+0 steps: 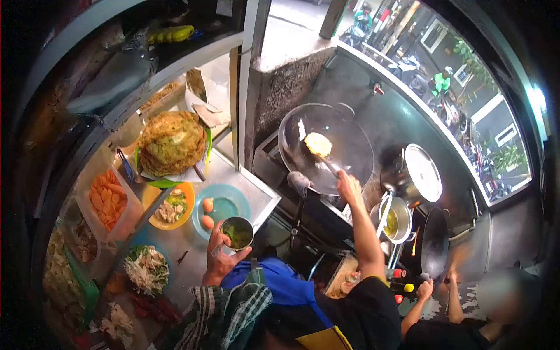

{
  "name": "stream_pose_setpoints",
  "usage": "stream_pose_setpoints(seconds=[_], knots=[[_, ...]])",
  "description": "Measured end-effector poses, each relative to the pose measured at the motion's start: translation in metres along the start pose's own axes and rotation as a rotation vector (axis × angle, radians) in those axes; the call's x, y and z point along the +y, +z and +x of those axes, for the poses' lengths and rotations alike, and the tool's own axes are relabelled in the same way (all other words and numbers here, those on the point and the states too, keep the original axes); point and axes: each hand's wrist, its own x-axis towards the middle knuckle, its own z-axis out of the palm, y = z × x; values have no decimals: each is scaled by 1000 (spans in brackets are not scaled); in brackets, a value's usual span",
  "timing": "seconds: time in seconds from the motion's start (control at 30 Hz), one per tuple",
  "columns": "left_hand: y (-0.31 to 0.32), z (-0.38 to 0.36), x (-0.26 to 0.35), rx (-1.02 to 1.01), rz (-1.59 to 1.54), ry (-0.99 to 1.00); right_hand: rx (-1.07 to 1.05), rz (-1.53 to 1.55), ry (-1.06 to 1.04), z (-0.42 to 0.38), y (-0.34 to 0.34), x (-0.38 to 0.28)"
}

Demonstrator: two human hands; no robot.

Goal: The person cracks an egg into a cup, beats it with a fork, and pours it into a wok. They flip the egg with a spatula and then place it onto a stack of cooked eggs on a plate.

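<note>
My left hand [217,259] grips a metal cup [238,233] with something green and wet inside, probably chopped greens. Beside it, two brown eggs [207,213] lie in a teal plate [233,201]. My right hand [349,188] is closed around the handle of a spatula [332,168], which reaches into a large dark wok [350,137]. Near the spatula's tip is a round yellow omelette [318,144] on the wok's surface.
Left are a heap of fried omelettes [172,143], a tub of carrot pieces [108,201], an orange plate [185,192] and shredded food [146,271]. Right are a lidded pot [423,173], a saucepan [395,219] and another wok [434,239]. A co-worker's hand [424,289] is nearby.
</note>
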Motion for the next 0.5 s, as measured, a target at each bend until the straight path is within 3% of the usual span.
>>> stream_pose_setpoints(seconds=[0.07, 0.1, 0.17, 0.2, 0.27, 0.3, 0.33, 0.43, 0.5], knots=[[0, -1, -9, -1, 5, 15, 93, 303, 62, -10, 22, 12], [-2, 2, -11, 7, 5, 30, 22, 486, 200, -15, 31, 20], [-4, 6, -10, 7, 8, 100, 15, 1087, 368, -33, 54, 40], [-5, 6, -6, 19, 48, 83, 22, 1083, 371, -43, 38, 35], [-6, 10, -2, 7, 49, 56, 0, 1595, 574, -74, -5, 18], [-7, 8, -2, -2, 60, 27, 46, 1593, 584, -81, -6, 24], [-5, 1, -9, -43, 17, -124, 96, 1487, 569, -87, -7, 30], [-3, 5, -15, -35, 60, 8, 217, 1145, 550, -96, -19, 28], [-4, 7, -12, -57, 59, -27, 231, 1115, 586, -99, -16, 29]])
